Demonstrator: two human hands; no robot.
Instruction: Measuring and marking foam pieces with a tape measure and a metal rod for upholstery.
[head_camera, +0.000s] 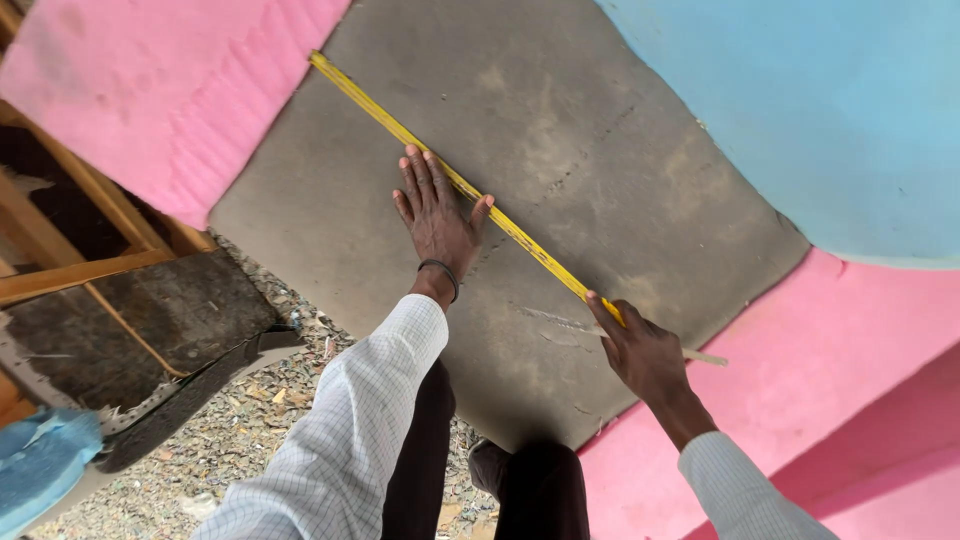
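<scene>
Left hand is flat, fingers spread, pressing on the grey board right beside the yellow ruler, thumb touching its edge. The ruler runs diagonally across the board, from the upper left by a pink foam sheet down to the right hand. That hand is closed on the ruler's lower end and seems to pinch a thin pale stick too. Blue foam sits top right, more pink foam bottom right, gravel floor below.

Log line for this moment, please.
left hand: flat on grey board, pinning yellow ruler | right hand: at ruler's near end | pink foam alongside
</scene>
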